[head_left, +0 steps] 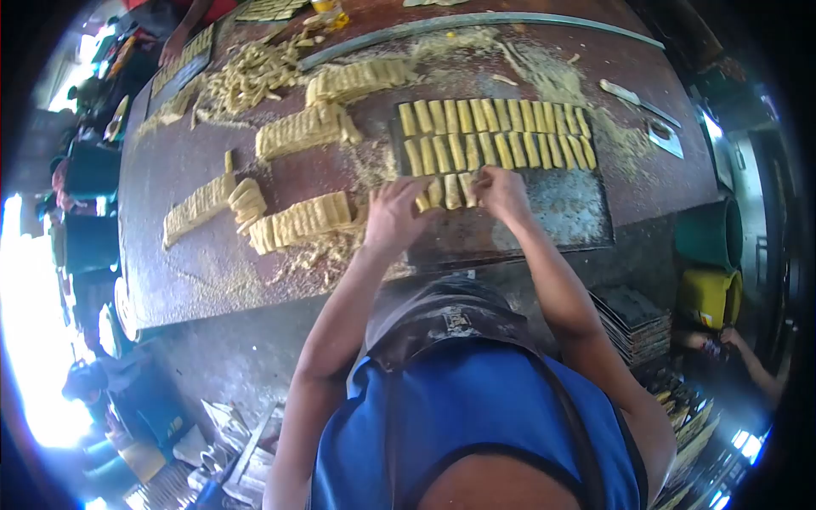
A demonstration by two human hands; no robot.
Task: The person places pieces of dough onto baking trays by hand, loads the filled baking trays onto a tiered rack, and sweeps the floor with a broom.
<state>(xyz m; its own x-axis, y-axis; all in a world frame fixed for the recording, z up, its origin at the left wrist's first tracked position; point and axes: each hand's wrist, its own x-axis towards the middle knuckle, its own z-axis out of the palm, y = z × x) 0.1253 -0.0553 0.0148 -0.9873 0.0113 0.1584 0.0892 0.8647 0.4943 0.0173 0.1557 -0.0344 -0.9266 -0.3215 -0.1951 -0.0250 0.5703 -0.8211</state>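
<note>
A dark metal baking tray (544, 208) lies at the table's near edge. On it, two full rows of pale yellow dough sticks (501, 151) stand side by side, with a short third row (451, 192) below them. My left hand (395, 208) curls its fingers around the left end of this short row, closed against a dough stick. At the row's other end, my right hand (503, 191) pinches a dough stick between thumb and fingers. The fingertips partly cover the end sticks.
Cut dough blocks (302, 221) and a heap of dough scraps (255, 76) sit left on the crumb-strewn table (204, 280). A long metal bar (476, 19) lies at the back. A scraper (665, 138) and knife (637, 99) lie right. Stacked trays (633, 323) stand below.
</note>
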